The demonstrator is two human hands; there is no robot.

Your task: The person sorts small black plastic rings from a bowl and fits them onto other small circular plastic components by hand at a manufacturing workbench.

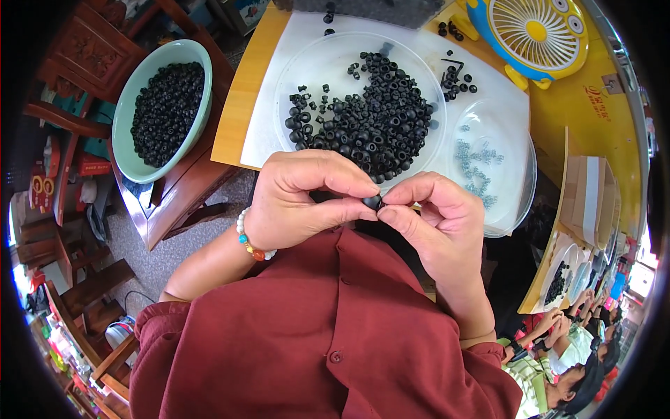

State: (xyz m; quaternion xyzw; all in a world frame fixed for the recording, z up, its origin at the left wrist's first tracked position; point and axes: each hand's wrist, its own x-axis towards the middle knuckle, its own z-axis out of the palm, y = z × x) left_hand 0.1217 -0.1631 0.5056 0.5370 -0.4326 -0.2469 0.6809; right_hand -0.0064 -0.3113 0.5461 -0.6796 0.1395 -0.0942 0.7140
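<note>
My left hand (296,190) and my right hand (447,220) meet in front of my chest, near the table's front edge. Thumb and forefinger of each are pinched on one small black rounded plastic part (373,202). Its far side is partly hidden by the fingertips. Just beyond lies a wide, shallow clear tray (296,59) with a heap of black plastic parts (391,105), some ball-like with holes, some small and knobby. Right of it, a clear round dish (515,185) holds several small pale springs (478,167).
On the left, a pale green basin (122,115) full of black parts stands on a wooden stool. A blue and yellow fan (536,31) sits back right, near a hex key (453,61) and loose black parts. Other people (551,356) work at the lower right beside a cardboard box (590,195).
</note>
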